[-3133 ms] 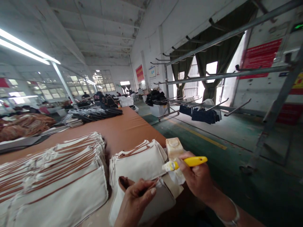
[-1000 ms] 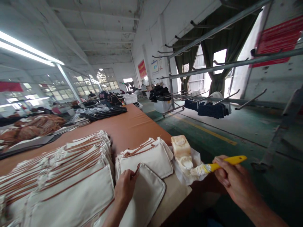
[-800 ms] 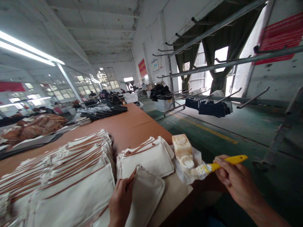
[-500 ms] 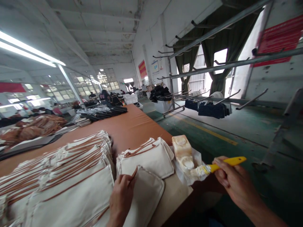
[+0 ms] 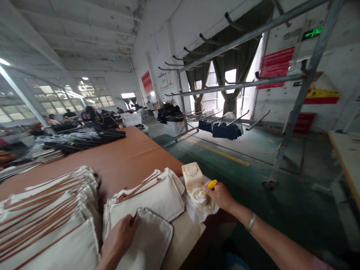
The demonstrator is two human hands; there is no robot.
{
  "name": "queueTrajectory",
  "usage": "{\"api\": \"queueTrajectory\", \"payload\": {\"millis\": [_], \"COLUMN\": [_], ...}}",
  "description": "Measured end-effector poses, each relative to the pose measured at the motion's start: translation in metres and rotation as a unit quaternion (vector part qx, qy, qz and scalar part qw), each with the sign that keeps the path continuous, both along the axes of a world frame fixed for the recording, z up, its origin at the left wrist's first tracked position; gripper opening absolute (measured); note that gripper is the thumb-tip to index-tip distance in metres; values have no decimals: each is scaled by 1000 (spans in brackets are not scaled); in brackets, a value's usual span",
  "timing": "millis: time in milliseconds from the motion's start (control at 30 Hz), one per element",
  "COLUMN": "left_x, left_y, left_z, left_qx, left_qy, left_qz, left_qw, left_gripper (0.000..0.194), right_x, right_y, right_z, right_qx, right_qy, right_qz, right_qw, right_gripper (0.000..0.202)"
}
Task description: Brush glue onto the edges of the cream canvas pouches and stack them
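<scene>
My left hand pinches the upper corner of a cream fabric piece with a dark edge, near the table's front. In my right hand is a brush with a yellow handle. Its bristles reach into the opening of a stained, cream-coloured plastic container, where white paste shows. Under the container lies a whitish sheet. A small stack of cream pieces with brown strips sits just behind the held piece.
A long row of cream pieces covers the table's left front. Dark items lie farther back on the brown table. A metal rack stands at the right; another table edges in far right. Several people sit in the background.
The view has turned right. My right hand has brought the brush from the container's right side into its opening, and the handle now stands steeper. My left hand still holds the piece.
</scene>
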State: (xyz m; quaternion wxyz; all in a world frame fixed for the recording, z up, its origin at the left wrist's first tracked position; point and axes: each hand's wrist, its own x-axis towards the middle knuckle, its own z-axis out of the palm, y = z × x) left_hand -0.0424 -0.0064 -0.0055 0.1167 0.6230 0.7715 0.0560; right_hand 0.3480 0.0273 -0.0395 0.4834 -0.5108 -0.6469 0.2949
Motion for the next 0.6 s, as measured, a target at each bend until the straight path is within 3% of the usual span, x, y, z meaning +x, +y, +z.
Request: {"api": "queueTrajectory", "payload": {"millis": [233,433,600], "left_x": [30,23,28], "left_y": [-34,-36,-49], "left_z": [27,13,9], "left_qx": [36,92,68], "left_qy": [-23,-256,-362], "left_qz": [-29,-32,-34], "left_qw": [999,962,929], "left_gripper": [31,32,41], "right_x": [-1,2,4], "right_y": [-6,-37,-44], "right_z": [3,3,-3], "right_qx": [44,85,92], "right_qy": [-59,-116,-109], "right_qz": [-2,80,59], "right_qw": [997,986,988], "right_gripper": [24,19,21]}}
